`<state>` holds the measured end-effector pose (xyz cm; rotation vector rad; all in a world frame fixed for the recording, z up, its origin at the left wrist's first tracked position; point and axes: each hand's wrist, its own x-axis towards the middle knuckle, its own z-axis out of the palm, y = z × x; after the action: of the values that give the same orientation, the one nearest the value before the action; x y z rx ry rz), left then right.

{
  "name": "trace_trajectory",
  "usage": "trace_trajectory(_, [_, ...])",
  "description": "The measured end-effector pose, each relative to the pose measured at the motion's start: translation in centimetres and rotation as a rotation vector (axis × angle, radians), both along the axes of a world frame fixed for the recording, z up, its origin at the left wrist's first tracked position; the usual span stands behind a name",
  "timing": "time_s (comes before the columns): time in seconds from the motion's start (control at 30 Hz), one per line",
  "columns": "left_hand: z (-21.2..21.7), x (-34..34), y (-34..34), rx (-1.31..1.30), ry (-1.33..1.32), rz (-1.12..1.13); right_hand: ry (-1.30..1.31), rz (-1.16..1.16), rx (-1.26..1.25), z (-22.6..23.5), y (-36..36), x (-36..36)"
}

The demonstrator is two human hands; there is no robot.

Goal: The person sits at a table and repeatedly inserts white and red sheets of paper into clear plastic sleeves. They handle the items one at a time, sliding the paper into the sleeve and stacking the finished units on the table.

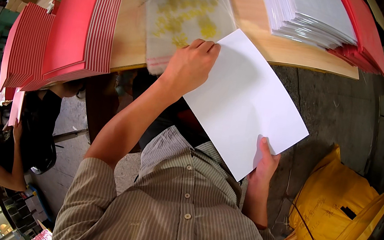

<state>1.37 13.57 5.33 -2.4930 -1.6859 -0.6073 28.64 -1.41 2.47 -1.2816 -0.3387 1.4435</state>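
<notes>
White sheet [243,102] lay slantwise across the middle of the frame, its long axis running from the upper left, at the table [130,37] edge, down to the lower right, over the grey floor [342,102]. You held it at both ends of that line. Your left hand [190,66] was closed on the upper corner, fingers curled over the top edge, just beside the clear bag with yellow print [187,16] that overhung the table there. Your right hand [264,162] pinched the lower corner, thumb on top of the paper and the other fingers hidden beneath, so that grip was closed too. The sheet hung clear of the table, save perhaps at that upper corner, where I could not tell whether it touched.

Your left hand was the one nearer the table; the right sat low, close to your striped shirt [179,211]. A stack of white sheets [310,14] lay on the table at the upper right, well apart from both hands, and red covers [73,24] lay at the upper left.
</notes>
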Motion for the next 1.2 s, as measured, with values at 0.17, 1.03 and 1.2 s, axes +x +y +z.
trace_trajectory(0.17, [-0.1,-0.5,0.1,0.055,0.093,0.050,-0.069,0.020,0.056,0.1,0.2,-0.5])
trace_trajectory(1.03, [0.3,-1.7,-1.2,0.091,0.002,0.073,0.033,-0.067,0.028,2.6,0.0,-3.8])
trace_trajectory(1.2, [0.2,-2.2,-1.9,0.028,0.035,0.069,0.046,-0.012,0.030,1.6,-0.8,-3.6])
